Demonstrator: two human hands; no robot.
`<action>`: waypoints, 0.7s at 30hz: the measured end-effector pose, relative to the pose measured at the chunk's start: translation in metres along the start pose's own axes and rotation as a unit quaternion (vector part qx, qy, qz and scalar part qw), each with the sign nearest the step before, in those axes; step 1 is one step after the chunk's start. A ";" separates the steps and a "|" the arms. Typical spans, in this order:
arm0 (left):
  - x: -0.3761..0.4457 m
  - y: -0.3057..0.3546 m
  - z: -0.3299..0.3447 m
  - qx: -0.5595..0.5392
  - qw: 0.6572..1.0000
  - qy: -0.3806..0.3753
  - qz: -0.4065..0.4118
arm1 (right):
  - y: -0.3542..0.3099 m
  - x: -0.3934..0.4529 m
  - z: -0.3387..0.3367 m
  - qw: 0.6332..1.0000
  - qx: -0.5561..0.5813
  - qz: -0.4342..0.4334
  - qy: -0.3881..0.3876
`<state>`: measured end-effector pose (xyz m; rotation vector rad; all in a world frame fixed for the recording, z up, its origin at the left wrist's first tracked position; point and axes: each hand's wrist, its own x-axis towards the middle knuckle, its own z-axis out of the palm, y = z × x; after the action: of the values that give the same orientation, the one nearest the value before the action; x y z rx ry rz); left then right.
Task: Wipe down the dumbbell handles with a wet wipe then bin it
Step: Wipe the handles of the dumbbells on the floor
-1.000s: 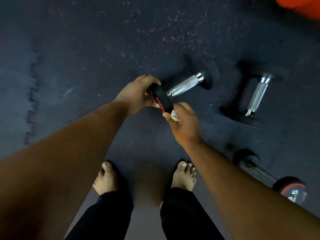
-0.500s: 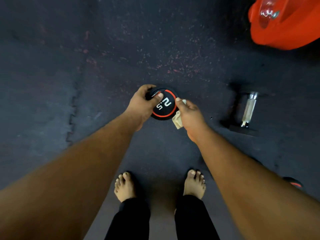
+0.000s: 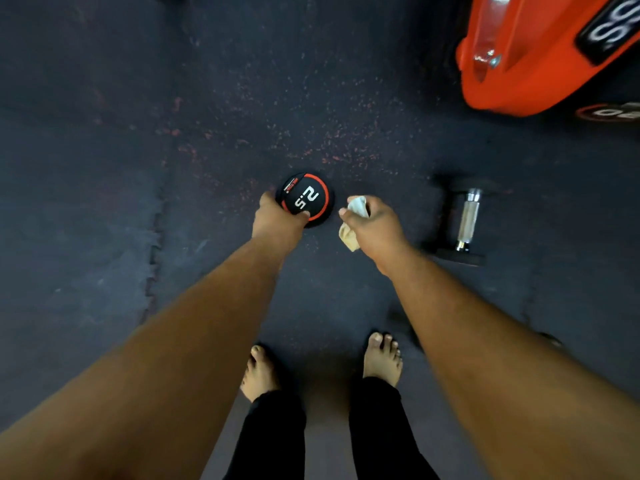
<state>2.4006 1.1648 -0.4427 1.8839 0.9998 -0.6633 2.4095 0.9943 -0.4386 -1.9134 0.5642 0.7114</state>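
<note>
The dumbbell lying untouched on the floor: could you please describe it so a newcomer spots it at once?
Start at the orange equipment top right, then look down the dark floor. The dumbbell lies there, right of both hands. Its bare chrome handle shows; the other shows only a 2.5 end face.

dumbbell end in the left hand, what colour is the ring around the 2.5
Red, on the black dumbbell end the left hand grips; head view.

Dark rubber floor [image 3: 104,202] bears a dumbbell [image 3: 465,223], orange equipment [image 3: 540,64]
</note>
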 end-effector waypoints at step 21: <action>-0.043 0.044 0.295 0.181 0.959 -0.218 0.003 | 0.160 0.085 -0.231 0.972 -0.112 0.121 0.169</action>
<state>2.3997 0.8762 -0.5294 1.9218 0.6139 -1.2616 2.4199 0.7122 -0.5184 -2.2195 0.9786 0.6241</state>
